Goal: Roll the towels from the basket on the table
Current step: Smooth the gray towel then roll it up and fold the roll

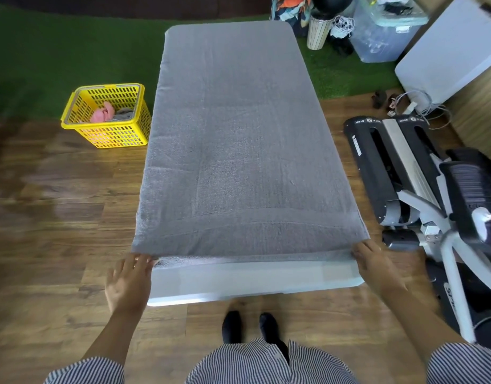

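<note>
Striped trousers (269, 364) and two dark-socked feet (248, 327) are seen nearest, at the bottom of the view, on the wooden floor (58, 217). Just beyond them the near edge of the white desk (238, 281) is met by both hands. The left hand (128, 281) is placed at the near left corner, its fingers (140, 260) fairly straight and touching the hem of the grey towel (236, 139); whether the cloth is pinched underneath cannot be told. The right hand (374, 267) is set at the near right corner, fingers curled down over the hem as if it is gripped there, though the pinch itself is hidden.

Ahead of the fingers the towel is spread flat, covering nearly the whole desk top and drooping slightly over both long sides. It is judged to be soft, limp terry: light, not slippery, not fragile, but prone to skewing and wrinkling. A roll would best be started from the two near corners, with the hem turned over evenly and both ends kept level so that no cone is formed.

Far off to the left of the left fingers, on the floor, a yellow basket (81, 124) is seen with a pink cloth (101, 113) and a grey cloth (123, 113) left inside. To the right of the right fingers an exercise machine (404, 176) is standing.
</note>
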Action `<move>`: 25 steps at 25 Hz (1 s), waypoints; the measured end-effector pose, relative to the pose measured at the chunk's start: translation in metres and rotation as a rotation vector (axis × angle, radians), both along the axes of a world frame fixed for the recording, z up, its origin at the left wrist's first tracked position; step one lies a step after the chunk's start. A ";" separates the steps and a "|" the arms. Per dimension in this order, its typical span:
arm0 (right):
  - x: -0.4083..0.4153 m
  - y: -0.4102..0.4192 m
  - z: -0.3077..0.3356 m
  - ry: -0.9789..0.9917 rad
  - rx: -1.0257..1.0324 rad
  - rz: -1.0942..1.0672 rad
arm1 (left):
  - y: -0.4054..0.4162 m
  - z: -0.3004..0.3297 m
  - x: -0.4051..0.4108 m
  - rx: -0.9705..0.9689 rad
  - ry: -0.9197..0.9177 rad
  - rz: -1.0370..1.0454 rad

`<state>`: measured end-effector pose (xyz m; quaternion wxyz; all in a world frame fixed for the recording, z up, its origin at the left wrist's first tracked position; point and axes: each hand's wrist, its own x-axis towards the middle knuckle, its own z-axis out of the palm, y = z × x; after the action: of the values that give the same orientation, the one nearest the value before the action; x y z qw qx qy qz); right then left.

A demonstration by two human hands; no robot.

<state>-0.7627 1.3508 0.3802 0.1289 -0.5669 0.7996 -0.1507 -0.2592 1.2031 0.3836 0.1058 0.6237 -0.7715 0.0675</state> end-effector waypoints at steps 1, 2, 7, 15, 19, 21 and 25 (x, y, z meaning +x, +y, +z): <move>0.000 0.001 -0.002 -0.002 -0.004 0.007 | 0.002 -0.002 0.001 0.003 0.009 -0.002; -0.001 0.002 -0.002 -0.011 -0.009 0.019 | 0.003 -0.003 0.002 0.007 0.024 -0.012; -0.003 0.002 0.001 -0.019 0.053 0.013 | 0.003 0.000 0.011 0.040 0.051 -0.050; -0.004 -0.011 0.010 0.010 0.083 -0.067 | -0.008 0.005 0.033 0.119 -0.076 -0.097; 0.001 -0.024 0.013 0.014 0.116 -0.065 | -0.013 0.004 0.025 0.052 -0.057 -0.088; 0.005 -0.026 0.012 0.051 0.073 -0.058 | -0.012 0.000 0.016 -0.006 0.015 -0.099; 0.011 -0.021 0.010 0.090 0.013 0.104 | -0.006 -0.010 0.010 -0.030 0.107 -0.281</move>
<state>-0.7520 1.3298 0.3905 0.1045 -0.6131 0.7749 -0.1129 -0.2492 1.1967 0.3733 0.1643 0.5105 -0.8435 0.0302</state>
